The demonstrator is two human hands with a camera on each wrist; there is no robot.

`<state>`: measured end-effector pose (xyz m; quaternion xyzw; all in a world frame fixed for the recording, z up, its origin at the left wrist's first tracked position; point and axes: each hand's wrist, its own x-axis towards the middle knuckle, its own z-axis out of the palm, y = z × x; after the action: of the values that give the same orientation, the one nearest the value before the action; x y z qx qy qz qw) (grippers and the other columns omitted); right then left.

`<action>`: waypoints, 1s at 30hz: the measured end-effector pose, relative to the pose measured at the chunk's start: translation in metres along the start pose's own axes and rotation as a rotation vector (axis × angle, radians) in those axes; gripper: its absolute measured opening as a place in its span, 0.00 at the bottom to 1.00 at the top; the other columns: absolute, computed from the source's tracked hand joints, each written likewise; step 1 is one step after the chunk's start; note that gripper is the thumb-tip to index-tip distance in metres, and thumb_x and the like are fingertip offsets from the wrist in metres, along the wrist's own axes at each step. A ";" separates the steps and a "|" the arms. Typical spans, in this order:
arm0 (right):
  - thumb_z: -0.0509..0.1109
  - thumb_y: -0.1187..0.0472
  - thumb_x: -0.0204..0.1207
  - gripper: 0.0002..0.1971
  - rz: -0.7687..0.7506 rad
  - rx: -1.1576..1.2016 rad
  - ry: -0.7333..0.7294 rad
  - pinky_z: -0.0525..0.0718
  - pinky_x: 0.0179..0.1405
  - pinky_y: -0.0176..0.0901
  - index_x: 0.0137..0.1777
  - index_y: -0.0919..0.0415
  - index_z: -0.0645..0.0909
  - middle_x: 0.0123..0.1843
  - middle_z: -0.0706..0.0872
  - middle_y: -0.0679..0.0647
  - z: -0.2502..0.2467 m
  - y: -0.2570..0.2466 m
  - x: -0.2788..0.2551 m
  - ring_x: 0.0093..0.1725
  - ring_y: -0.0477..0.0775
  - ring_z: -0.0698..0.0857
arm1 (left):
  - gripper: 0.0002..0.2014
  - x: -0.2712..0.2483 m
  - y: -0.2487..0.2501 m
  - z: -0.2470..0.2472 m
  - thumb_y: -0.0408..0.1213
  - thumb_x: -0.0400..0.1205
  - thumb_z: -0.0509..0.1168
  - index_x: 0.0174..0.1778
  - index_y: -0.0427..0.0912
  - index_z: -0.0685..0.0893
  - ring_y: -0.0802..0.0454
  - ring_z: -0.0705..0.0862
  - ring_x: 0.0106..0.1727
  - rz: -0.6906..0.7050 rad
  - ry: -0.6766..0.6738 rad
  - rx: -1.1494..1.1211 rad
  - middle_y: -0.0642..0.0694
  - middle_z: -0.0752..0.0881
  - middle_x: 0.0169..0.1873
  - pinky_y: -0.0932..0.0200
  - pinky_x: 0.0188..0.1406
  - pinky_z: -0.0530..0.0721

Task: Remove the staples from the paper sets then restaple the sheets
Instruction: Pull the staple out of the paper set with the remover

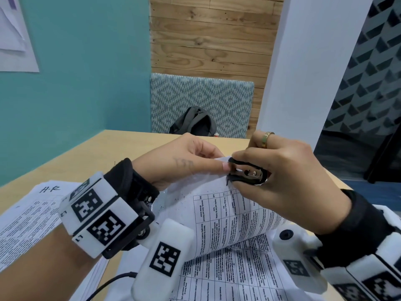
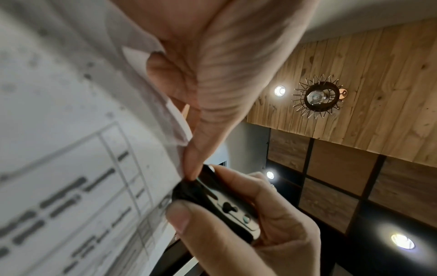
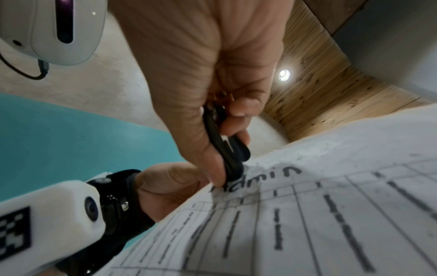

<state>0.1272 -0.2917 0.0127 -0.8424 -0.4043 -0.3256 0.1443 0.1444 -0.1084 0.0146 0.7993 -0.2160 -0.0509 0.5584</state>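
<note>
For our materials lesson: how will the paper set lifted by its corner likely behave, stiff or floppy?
Probably floppy: the paper set, pinched at its corner by the left hand, curves and sags toward the table. Likely light, since a fingertip pinch holds it up. The corner may tear easily where the staple remover bites.

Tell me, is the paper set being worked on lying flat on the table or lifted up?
Lifted and curled. The left hand pinches the paper set's top corner off the table while the right hand squeezes the staple remover there.

- A dark backpack [image 1: 193, 122] is leaning against a patterned cushion [image 1: 201, 98].
- A starburst ceiling lamp [image 2: 318, 96] is hanging from wooden planks [image 2: 369, 78].
- A poster [image 1: 15, 33] is hanging on the teal wall [image 1: 86, 72].
</note>
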 end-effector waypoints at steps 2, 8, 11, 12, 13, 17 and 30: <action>0.73 0.60 0.61 0.06 -0.005 -0.002 -0.001 0.79 0.21 0.46 0.35 0.63 0.86 0.32 0.75 0.51 0.001 -0.001 0.000 0.25 0.57 0.76 | 0.06 0.000 -0.001 0.000 0.35 0.71 0.71 0.37 0.35 0.87 0.58 0.79 0.34 -0.001 0.002 -0.006 0.41 0.84 0.33 0.72 0.34 0.77; 0.76 0.61 0.59 0.06 0.033 0.117 0.034 0.76 0.25 0.45 0.35 0.62 0.88 0.31 0.78 0.52 -0.001 0.002 0.002 0.27 0.50 0.76 | 0.08 0.000 0.001 -0.001 0.36 0.68 0.70 0.38 0.35 0.86 0.56 0.81 0.35 -0.017 -0.046 -0.078 0.43 0.85 0.33 0.69 0.37 0.78; 0.79 0.60 0.54 0.10 0.114 0.273 0.057 0.75 0.28 0.36 0.37 0.60 0.89 0.30 0.81 0.50 -0.006 0.004 0.005 0.32 0.51 0.80 | 0.08 0.000 0.001 -0.001 0.36 0.69 0.69 0.38 0.35 0.86 0.58 0.81 0.32 -0.032 -0.056 -0.111 0.44 0.85 0.32 0.69 0.36 0.78; 0.79 0.60 0.53 0.11 0.148 0.314 0.056 0.76 0.29 0.36 0.37 0.59 0.90 0.30 0.82 0.50 -0.007 0.005 0.006 0.33 0.50 0.81 | 0.08 -0.001 0.001 -0.001 0.36 0.68 0.70 0.37 0.35 0.86 0.59 0.81 0.31 -0.032 -0.055 -0.115 0.44 0.84 0.32 0.70 0.35 0.78; 0.80 0.59 0.52 0.11 0.185 0.352 0.052 0.77 0.30 0.38 0.37 0.58 0.90 0.30 0.83 0.50 -0.008 0.005 0.006 0.34 0.50 0.82 | 0.07 -0.001 0.002 0.000 0.36 0.68 0.71 0.37 0.36 0.86 0.59 0.80 0.30 -0.031 -0.051 -0.109 0.44 0.84 0.31 0.70 0.34 0.78; 0.81 0.56 0.50 0.10 0.334 0.531 0.036 0.81 0.37 0.49 0.33 0.56 0.89 0.31 0.87 0.54 -0.009 0.008 0.006 0.34 0.54 0.85 | 0.04 -0.002 0.003 0.003 0.31 0.73 0.69 0.32 0.38 0.83 0.62 0.77 0.25 -0.008 -0.027 -0.091 0.50 0.81 0.25 0.74 0.27 0.75; 0.81 0.60 0.48 0.14 0.573 0.844 -0.068 0.69 0.19 0.31 0.31 0.69 0.86 0.30 0.84 0.68 -0.016 0.011 0.010 0.23 0.45 0.73 | 0.08 -0.004 0.006 0.005 0.35 0.74 0.73 0.37 0.33 0.85 0.57 0.79 0.33 0.105 0.022 0.054 0.47 0.83 0.31 0.69 0.36 0.76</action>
<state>0.1335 -0.3011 0.0314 -0.7979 -0.2580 -0.0537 0.5422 0.1370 -0.1129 0.0172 0.8023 -0.2527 -0.0070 0.5407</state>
